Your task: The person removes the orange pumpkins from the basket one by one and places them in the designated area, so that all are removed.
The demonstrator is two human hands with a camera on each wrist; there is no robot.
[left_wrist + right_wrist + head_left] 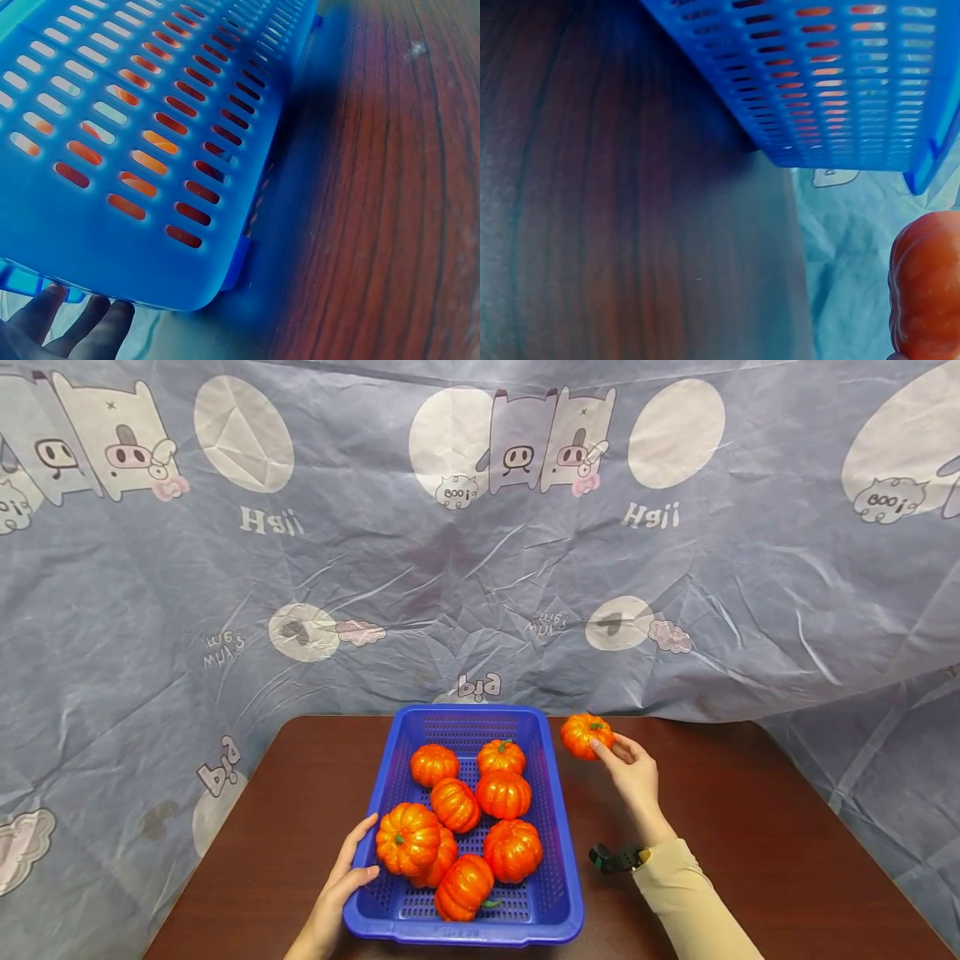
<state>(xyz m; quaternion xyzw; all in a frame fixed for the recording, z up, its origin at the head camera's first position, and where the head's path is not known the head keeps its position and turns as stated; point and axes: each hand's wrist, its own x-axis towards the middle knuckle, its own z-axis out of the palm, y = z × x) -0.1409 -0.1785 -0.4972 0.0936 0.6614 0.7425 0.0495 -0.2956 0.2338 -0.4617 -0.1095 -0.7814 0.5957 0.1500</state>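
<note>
A blue plastic basket [564, 860] with slotted walls stands on the table, holding several small orange pumpkins [512, 851]. On its left side, near the front corner, my left hand [337, 881] grips the rim; in the left wrist view its fingertips [112, 326] reach the rim's edge. Off the basket's right side, toward the back, my right hand [637, 777] holds another small pumpkin [582, 735] between thumb and fingers, above the table. The right wrist view shows part of that pumpkin [930, 285] at the right edge, with the hand mostly hidden.
The dark brown wooden table [720, 810] extends on both sides of the basket. A grey-blue cloth [450, 568] with cartoon prints hangs behind its back edge. A black band [615, 858] is at my right wrist, by the sleeve [686, 893].
</note>
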